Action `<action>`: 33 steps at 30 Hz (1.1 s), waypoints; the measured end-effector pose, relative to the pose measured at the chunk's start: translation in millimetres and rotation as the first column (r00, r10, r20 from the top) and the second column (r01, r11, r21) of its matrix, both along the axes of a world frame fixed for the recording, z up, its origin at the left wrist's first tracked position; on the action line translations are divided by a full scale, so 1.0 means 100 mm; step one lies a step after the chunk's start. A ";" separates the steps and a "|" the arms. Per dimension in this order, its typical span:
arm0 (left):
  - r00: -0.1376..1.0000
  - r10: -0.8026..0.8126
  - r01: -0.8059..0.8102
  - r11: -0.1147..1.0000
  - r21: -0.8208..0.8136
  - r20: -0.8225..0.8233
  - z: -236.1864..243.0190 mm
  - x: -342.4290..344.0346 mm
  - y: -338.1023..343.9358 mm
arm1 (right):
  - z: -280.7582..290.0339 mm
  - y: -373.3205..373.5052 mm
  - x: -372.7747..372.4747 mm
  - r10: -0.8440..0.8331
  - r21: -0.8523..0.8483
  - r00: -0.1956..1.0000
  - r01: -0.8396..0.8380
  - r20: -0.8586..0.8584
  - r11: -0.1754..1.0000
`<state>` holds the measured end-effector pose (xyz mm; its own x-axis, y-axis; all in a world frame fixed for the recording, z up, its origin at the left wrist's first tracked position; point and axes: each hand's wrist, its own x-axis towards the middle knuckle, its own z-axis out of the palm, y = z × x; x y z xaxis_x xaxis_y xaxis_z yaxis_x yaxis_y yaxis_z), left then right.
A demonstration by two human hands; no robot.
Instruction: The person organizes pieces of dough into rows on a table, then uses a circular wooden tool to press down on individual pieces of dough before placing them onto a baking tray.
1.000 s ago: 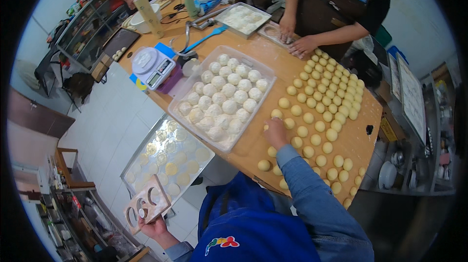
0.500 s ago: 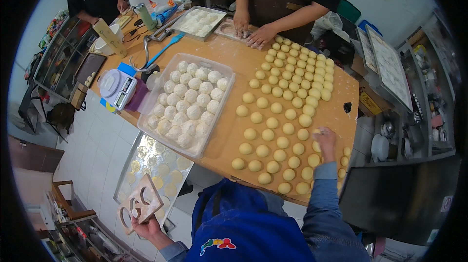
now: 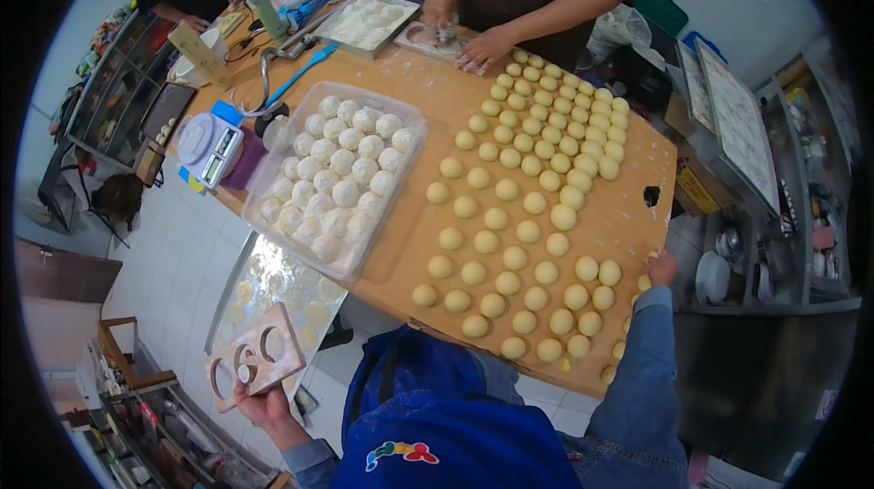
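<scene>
Tan wood surfaces the table [image 3: 401, 252], the largest item. At 10 o'clock it carries a clear plastic tub [image 3: 387, 202] of floured balls [image 3: 344, 193]. A metal tray [image 3: 330, 313] bearing flat rounds [image 3: 245, 291] lies beside the table at 8 o'clock. Apparently over the tray's near end, a tilted 3-hole wooden board [image 3: 250, 331] is clamped in the left hand [image 3: 264, 405]; a loosened grip could drop it and dent the rounds. The right hand [image 3: 662, 268] is well apart, between 3 and 4 o'clock by the table's edge; whether it holds a ball cannot be told. Yellow dough balls [image 3: 515, 259] occupy 1 through 6 o'clock. Risks: edge balls rolling off if nudged; a dragging sleeve [image 3: 646, 352] smearing nearby balls; close-set balls sticking together.
</scene>
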<state>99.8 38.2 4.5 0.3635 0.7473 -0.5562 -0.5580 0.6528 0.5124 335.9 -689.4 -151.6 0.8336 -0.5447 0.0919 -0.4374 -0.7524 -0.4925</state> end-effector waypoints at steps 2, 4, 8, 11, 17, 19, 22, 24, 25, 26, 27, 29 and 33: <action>0.997 -0.022 0.024 1.000 -0.015 0.078 -0.03 -0.09 0.05 | 0.06 0.11 0.02 0.020 -0.017 1.000 -0.020 0.000 1.000; 0.998 0.000 0.000 1.000 0.002 0.063 -0.02 -0.12 0.03 | 0.19 0.26 0.08 -0.058 -0.139 0.998 0.053 -0.034 0.989; 0.998 0.009 -0.011 0.999 0.034 0.055 -0.02 -0.22 0.01 | 0.80 1.12 0.27 -0.111 -0.070 0.992 0.106 -0.058 0.992; 0.993 0.077 -0.077 0.997 -0.004 0.088 0.01 -0.20 -0.01 | 0.71 1.78 0.48 0.308 -0.193 0.934 -0.274 0.180 0.942; 0.980 0.171 -0.173 0.985 0.011 0.098 0.07 -0.43 0.00 | 0.68 3.88 0.82 0.782 -0.031 0.602 -0.789 0.161 0.613; 0.969 0.219 -0.221 0.975 0.008 0.111 0.11 -0.53 0.02 | 0.68 4.23 0.90 0.822 -0.030 0.556 -0.826 0.124 0.563; 0.954 0.269 -0.273 0.962 0.010 0.132 0.10 -0.78 0.06 | 0.62 4.51 0.99 0.872 -0.059 0.482 -0.871 0.087 0.488; 0.942 0.305 -0.311 0.950 0.017 0.138 0.06 -0.95 0.06 | 0.59 4.62 1.04 0.874 -0.070 0.486 -0.872 -0.015 0.484; 0.939 0.308 -0.315 0.949 0.025 0.154 0.03 -1.04 0.08 | 0.57 4.66 1.05 0.882 -0.066 0.471 -0.881 -0.015 0.469; 0.935 0.321 -0.329 0.944 0.028 0.151 0.00 -1.11 0.09 | 0.56 4.68 1.06 0.882 -0.079 0.467 -0.883 -0.062 0.462; 0.934 0.324 -0.333 0.942 0.035 0.153 -0.02 -1.16 0.10 | 0.55 4.69 1.06 0.878 -0.094 0.466 -0.884 -0.112 0.457; 0.932 0.330 -0.340 0.940 0.043 0.151 -0.06 -1.24 0.13 | 0.51 4.72 1.07 0.872 -0.106 0.474 -0.880 -0.125 0.463; 0.941 0.287 -0.301 0.952 0.053 0.181 -0.06 -1.20 0.23 | 0.41 4.72 1.12 0.851 -0.129 0.516 -0.855 -0.100 0.503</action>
